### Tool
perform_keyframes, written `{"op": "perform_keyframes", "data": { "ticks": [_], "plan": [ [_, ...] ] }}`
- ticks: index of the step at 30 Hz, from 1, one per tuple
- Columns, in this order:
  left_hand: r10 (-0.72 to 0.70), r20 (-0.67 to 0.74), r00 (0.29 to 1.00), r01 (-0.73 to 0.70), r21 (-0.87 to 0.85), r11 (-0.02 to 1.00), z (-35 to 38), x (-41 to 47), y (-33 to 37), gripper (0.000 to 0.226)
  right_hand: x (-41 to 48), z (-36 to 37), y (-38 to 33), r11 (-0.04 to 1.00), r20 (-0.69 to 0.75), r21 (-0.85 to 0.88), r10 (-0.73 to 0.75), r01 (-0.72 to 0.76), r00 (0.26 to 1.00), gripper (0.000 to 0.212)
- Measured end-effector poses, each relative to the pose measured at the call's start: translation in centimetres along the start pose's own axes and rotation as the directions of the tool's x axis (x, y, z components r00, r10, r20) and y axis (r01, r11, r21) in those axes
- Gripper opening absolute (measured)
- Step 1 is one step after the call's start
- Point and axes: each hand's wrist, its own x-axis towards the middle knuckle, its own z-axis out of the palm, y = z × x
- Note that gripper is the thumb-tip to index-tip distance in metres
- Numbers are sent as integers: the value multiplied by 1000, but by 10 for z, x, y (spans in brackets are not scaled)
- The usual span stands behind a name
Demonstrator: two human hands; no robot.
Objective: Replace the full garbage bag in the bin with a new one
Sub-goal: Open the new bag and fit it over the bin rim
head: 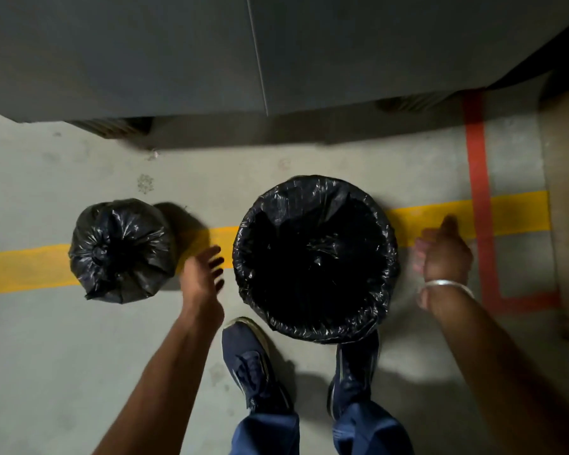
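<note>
I see the bin (pixel 316 257) standing on the floor (pixel 79 356) between my hands, its rim already wrapped by the new black liner (pixel 309 195). The tied full garbage bag (pixel 122 251) sits upright on the yellow floor stripe (pixel 20 267), to the left of the bin and apart from it. My left hand (pixel 204 274) hovers spread and empty between bag and bin, nearer the bag. My right hand (pixel 440 251), loosely curled and holding nothing, hangs just right of the rim. I judge the left should reach for the bag's knot.
</note>
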Motion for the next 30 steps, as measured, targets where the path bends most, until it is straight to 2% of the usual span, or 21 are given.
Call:
{"op": "perform_keyframes", "data": {
  "ticks": [1, 2, 4, 5, 6, 8, 11, 13, 14, 15, 17, 20, 21, 23, 25, 27, 28, 30],
  "plan": [
    [-91, 64, 994, 95, -70, 993, -8, -14, -10, 27, -11, -6, 9, 997, 28, 38, 62, -63, 998, 58],
    [-192, 164, 968, 212, -113, 971, -12, -21, -21, 33, -21, -8, 21, 986, 113, 55, 150, -157, 982, 64],
    [-348, 359, 866, 426, -166, 890, -9, -29, -32, 54, -34, 1, 35, 914, 353, 95, 340, -395, 871, 80],
    [-381, 446, 810, 506, -203, 838, -4, -28, -35, 64, -37, 7, 39, 865, 440, 112, 399, -489, 805, 89],
    [-388, 485, 784, 542, -231, 808, 4, -23, -34, 68, -30, 14, 41, 837, 497, 129, 409, -532, 765, 96],
    [-364, 459, 810, 515, -260, 817, 20, -6, -34, 64, -12, 27, 48, 848, 499, 115, 401, -517, 768, 94],
    [-298, 356, 886, 419, -335, 844, 26, 24, -39, 55, 6, 35, 61, 880, 401, 129, 375, -457, 835, 73],
    [-304, 148, 941, 334, -261, 906, 14, 24, -50, 40, 4, 22, 72, 894, 266, 170, 364, -415, 893, 61],
    [-306, 36, 951, 307, -209, 929, 6, 14, -58, 34, -3, 10, 80, 882, 198, 198, 391, -427, 899, 62],
    [-313, -4, 950, 305, -203, 930, 0, -1, -65, 33, -17, -2, 88, 851, 171, 225, 445, -475, 879, 65],
    [-390, 74, 918, 395, -262, 880, -5, -38, -81, 43, -47, -20, 103, 753, 211, 286, 554, -593, 805, 72],
    [-488, 367, 792, 605, -360, 710, 5, -75, -97, 68, -80, -16, 116, 591, 411, 384, 579, -710, 704, 81],
    [-472, 447, 760, 642, -398, 656, 12, -75, -98, 71, -87, -8, 113, 564, 461, 404, 554, -720, 693, 80],
    [-397, 533, 748, 649, -462, 604, 25, -61, -97, 70, -81, 9, 106, 600, 464, 439, 486, -669, 740, 73],
    [-312, 569, 761, 613, -474, 632, 37, -39, -95, 64, -62, 25, 103, 652, 485, 432, 414, -623, 770, 65],
    [-206, 584, 786, 529, -462, 712, 43, -20, -93, 64, -41, 32, 106, 697, 456, 420, 392, -581, 799, 63],
    [-229, 503, 834, 466, -417, 780, 43, -17, -90, 59, -33, 32, 110, 712, 420, 421, 397, -562, 816, 66],
    [-390, 302, 870, 482, -350, 803, 28, -16, -94, 63, -31, 19, 120, 717, 327, 436, 437, -544, 838, 71]
  ]
}}
